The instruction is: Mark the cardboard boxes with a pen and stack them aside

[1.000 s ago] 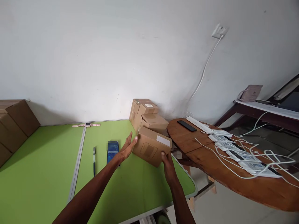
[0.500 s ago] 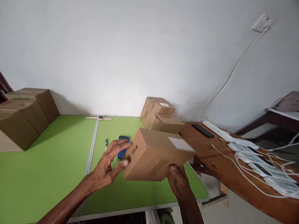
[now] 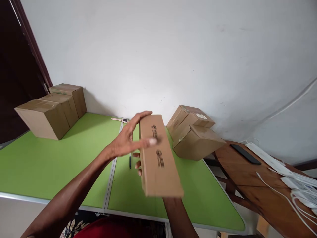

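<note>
A closed brown cardboard box [image 3: 164,178] with black printing is held up above the green table [image 3: 198,201], its narrow printed face towards me. My left hand [image 3: 126,138] grips it at the upper left, the fingers along the top edge and the slightly blurred thumb across the print. Behind the box is my right hand [image 3: 138,164], wrapped round it from below; only its fingertips show past the left side, and the palm is hidden. On the table just left of the box lies a dark pen [image 3: 130,162].
Cardboard boxes [image 3: 51,120] stand at the back left, and more boxes [image 3: 200,142] at the back right. A pink-strapped watch [image 3: 125,120] lies near the wall. To the right, a wooden table [image 3: 237,175] bears a black phone-like slab [image 3: 245,154], white power strips [image 3: 268,158] and cables.
The box has been turned upright, bringing its printed face round to me. My left hand now grips its upper part, and my right hand has gone behind it. The view has swung left.
</note>
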Tool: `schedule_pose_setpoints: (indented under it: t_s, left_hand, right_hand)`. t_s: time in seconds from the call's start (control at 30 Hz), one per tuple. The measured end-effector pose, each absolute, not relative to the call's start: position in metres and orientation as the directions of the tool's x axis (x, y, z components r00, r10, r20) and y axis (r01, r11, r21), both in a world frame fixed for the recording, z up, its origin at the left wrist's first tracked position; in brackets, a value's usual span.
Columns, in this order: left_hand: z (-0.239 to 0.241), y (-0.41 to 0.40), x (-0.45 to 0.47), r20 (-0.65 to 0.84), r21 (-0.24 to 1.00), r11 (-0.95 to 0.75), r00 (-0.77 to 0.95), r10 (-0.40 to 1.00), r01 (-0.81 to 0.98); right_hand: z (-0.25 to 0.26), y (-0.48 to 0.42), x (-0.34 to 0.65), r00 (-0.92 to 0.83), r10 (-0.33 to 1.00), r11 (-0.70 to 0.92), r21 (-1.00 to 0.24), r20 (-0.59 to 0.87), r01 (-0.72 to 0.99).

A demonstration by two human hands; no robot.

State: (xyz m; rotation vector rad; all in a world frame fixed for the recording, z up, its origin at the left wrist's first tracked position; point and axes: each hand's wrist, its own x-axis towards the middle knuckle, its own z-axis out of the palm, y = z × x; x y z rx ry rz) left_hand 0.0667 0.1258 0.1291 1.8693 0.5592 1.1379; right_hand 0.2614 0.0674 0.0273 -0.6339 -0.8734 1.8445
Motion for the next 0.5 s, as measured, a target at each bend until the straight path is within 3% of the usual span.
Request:
schedule_pose_setpoints:
  t_s: [0.1,0.23,0.43,0.5]
  left_hand:
    - [0.122,0.142,0.062,0.281,0.957,-0.289,0.328,0.902,-0.025]
    - [0.104,0.149,0.053,0.129,0.992,-0.129,0.206,0.970,-0.014]
    - [0.081,0.150,0.035,-0.025,0.999,0.030,0.184,0.983,-0.022]
    - [0.076,0.149,0.028,-0.055,0.997,0.062,0.168,0.984,-0.035]
  right_hand:
    - [0.029,0.071,0.258,-0.309,0.948,-0.255,-0.763,-0.077,-0.594]
    - [0.024,0.070,0.249,-0.076,0.997,-0.053,-0.860,-0.017,-0.507]
    - [0.022,0.063,0.207,0.257,0.923,0.360,-0.883,0.288,-0.302]
    - [0.019,0.059,0.201,0.219,0.907,0.399,-0.900,0.360,-0.174]
